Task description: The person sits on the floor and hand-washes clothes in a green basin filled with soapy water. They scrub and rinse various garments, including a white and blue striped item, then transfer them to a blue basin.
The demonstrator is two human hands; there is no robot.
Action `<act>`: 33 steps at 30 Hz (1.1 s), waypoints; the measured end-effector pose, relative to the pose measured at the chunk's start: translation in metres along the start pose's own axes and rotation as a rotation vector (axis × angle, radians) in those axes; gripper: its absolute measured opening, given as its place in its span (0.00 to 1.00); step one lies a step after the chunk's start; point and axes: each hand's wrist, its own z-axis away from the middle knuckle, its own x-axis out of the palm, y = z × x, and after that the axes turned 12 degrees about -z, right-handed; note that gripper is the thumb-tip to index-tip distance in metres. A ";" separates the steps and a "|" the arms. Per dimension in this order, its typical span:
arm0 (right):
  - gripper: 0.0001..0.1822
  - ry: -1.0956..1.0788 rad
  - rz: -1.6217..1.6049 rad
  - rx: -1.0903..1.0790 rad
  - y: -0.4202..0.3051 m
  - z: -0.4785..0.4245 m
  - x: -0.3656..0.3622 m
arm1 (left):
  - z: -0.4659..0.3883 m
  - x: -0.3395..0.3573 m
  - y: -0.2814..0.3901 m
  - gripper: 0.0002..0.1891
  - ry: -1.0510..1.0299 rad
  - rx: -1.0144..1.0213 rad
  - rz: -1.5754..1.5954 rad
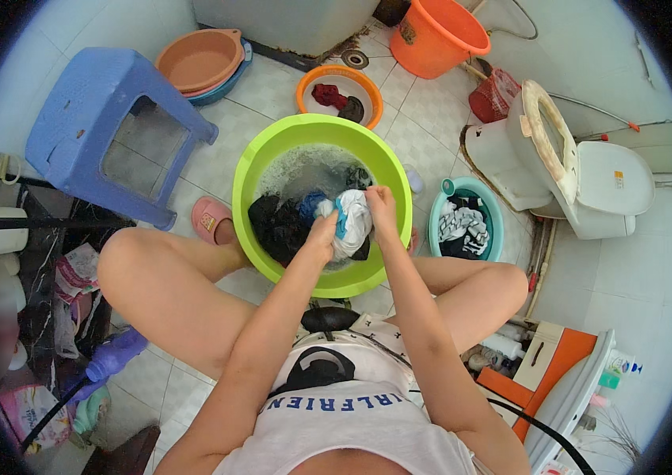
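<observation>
A large lime-green plastic basin (392,148) stands between my legs, holding soapy water and wet laundry. My left hand (325,233) grips the left side of a bunched white garment with blue parts (352,222). My right hand (382,208) pinches the same cloth at its upper right edge. Both hands are above the basin's near half. Dark clothes (276,228) lie in the water to the left, beside a dark blue piece (312,205). More dark cloth (358,176) sits near the basin's right wall.
An orange-rimmed basin (376,98) with dark red cloth stands beyond; a teal basin (497,228) with black and white laundry is at right. Around them are a blue plastic stool (83,113), stacked basins (199,59), an orange bucket (431,44), a toilet (549,172) and a cabinet (549,359).
</observation>
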 end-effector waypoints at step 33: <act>0.15 0.067 0.944 -0.009 0.057 -0.160 -0.153 | 0.001 -0.003 -0.002 0.22 -0.159 -0.178 0.225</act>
